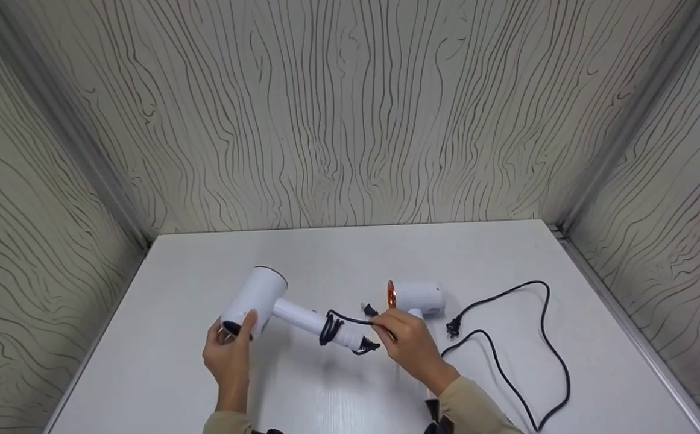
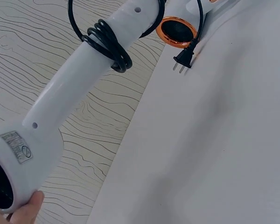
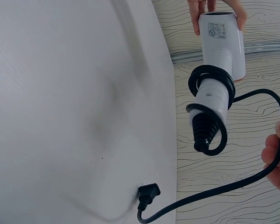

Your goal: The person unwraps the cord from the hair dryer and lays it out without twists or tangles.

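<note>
Patterned walls (image 1: 350,120) rise behind and on both sides of the white table (image 1: 169,295). Above the table, left of its middle, I hold up the first dryer (image 1: 292,313), its barrel toward my left and its handle slanting to the right. The second dryer (image 1: 419,297) lies farther right, a copper ring at one end, its handle partly behind my right hand (image 1: 411,345). My left hand (image 1: 229,352) grips the end of the raised barrel. My right pinches the first dryer's black cord (image 1: 329,331) between thumb and fingers, just off the handle tip, round which several turns are wound. A loose cord (image 1: 568,380) loops across the table, right of my arm. The pinched cord's plug (image 3: 148,192) hangs free; another plug (image 1: 453,327) lies near the second dryer.
</note>
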`<state>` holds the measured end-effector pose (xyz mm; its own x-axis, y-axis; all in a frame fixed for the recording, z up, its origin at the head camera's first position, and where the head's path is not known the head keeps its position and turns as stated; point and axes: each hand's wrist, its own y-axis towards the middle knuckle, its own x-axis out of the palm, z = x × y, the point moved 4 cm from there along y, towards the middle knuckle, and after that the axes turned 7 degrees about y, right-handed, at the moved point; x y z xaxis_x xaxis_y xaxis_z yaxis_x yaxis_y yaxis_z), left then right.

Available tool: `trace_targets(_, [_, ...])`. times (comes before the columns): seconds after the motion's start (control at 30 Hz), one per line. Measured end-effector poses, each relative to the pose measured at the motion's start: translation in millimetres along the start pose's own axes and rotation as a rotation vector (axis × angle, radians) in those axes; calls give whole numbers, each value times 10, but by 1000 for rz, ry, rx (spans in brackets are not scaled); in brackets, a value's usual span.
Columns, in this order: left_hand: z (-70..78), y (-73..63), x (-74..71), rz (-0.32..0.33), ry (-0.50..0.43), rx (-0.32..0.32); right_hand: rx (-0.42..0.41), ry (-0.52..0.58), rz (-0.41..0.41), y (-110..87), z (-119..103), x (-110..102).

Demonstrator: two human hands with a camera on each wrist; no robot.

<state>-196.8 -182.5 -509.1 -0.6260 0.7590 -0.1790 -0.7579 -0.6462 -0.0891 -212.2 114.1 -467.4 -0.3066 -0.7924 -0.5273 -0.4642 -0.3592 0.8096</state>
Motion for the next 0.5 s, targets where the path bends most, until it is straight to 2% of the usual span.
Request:
trace_targets(0.23, [16, 12, -48, -27, -59, -38, 37, -13, 45, -37, 85, 2])
trace_targets(0.5, [85, 4, -92, -20, -103, -42, 56, -31, 23, -113, 127, 50])
